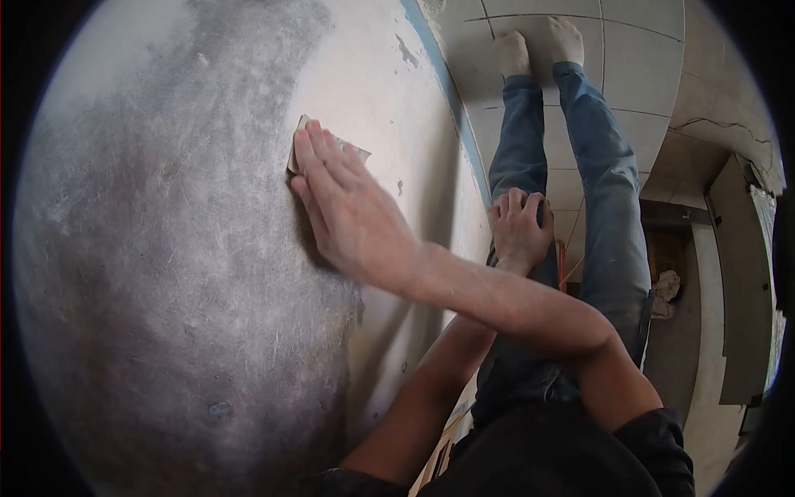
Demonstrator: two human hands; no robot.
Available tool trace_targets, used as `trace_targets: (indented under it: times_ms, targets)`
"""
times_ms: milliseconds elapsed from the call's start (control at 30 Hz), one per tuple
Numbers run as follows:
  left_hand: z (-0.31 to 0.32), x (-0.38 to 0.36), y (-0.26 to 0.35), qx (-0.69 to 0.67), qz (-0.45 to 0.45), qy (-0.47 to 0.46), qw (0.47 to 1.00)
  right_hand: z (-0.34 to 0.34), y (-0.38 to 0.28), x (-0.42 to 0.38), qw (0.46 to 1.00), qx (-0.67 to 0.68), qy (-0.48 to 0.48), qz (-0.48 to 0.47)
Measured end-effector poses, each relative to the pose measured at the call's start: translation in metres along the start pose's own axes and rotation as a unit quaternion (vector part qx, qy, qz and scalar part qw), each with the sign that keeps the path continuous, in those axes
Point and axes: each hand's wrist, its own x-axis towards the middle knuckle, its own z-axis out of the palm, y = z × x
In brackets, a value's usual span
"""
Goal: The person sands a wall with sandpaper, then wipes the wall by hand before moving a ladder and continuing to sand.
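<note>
A small sheet of sandpaper [356, 151] lies between my right hand [352, 211] and the wall [190, 207]. The fingers of that hand are together and nearly flat, pressing the sheet to the surface, with its edges showing past the fingertips and on the right. My right forearm crosses over the left one. My left hand [522, 232] rests on the jeans [609, 199] at the thigh, its fingers somewhat bent and apart, with nothing seen in it. Under the right hand the wall changes from dark grey to pale.
A blue stripe [447, 79] edges the wall beside the tiled floor [633, 66]. Bare feet stand on the tiles. At the right are a dark panel [737, 282], a crumpled cloth [667, 286] and a thin cable [720, 123].
</note>
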Motion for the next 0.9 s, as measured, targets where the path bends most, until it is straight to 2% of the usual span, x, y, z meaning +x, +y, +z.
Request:
trace_targets:
  times_ms: [100, 133, 233, 267, 367, 500, 533, 633, 667, 767, 867, 900]
  targets:
    - [0.003, 0.003, 0.0, -0.009, 0.006, 0.007, 1.0, -0.002, -0.025, -0.045, 0.997, 0.065, -0.029, -0.011]
    - [0.001, 0.002, 0.0, -0.013, 0.005, 0.01, 1.0, -0.016, -0.037, -0.054, 0.993, 0.08, -0.088, 0.013]
    - [0.001, 0.001, 0.0, -0.016, 0.005, 0.009, 1.0, 0.007, -0.018, -0.049, 0.997, 0.067, -0.005, -0.049]
    - [0.0, -0.001, 0.0, -0.01, 0.006, 0.01, 1.0, 0.007, -0.008, -0.03, 0.999, 0.038, -0.019, -0.029]
    - [0.0, 0.001, -0.001, -0.002, 0.011, 0.015, 1.0, 0.003, -0.009, -0.007, 0.997, 0.075, -0.009, 0.023]
    - [0.003, 0.001, -0.002, -0.007, 0.005, 0.007, 1.0, -0.017, -0.04, -0.055, 0.987, 0.122, -0.106, 0.012]
    - [0.003, 0.001, -0.001, -0.007, 0.003, 0.005, 1.0, -0.014, -0.037, -0.055, 0.99, 0.091, -0.106, -0.009]
    - [0.002, 0.001, -0.001, -0.009, 0.004, 0.001, 1.0, 0.006, -0.003, -0.023, 0.997, 0.055, -0.022, -0.039]
    - [0.001, 0.001, -0.001, -0.009, 0.004, 0.002, 1.0, -0.004, -0.004, -0.01, 0.997, 0.054, -0.048, -0.005]
    - [0.002, 0.001, -0.001, -0.012, 0.005, 0.002, 1.0, 0.009, -0.017, -0.029, 0.995, 0.098, -0.004, -0.013]
    - [-0.002, 0.003, 0.0, -0.013, 0.007, 0.0, 1.0, 0.004, -0.018, -0.055, 0.991, 0.115, -0.062, -0.027]
    - [0.001, 0.003, -0.002, -0.015, 0.008, -0.002, 1.0, 0.006, -0.014, -0.05, 0.991, 0.114, -0.048, -0.039]
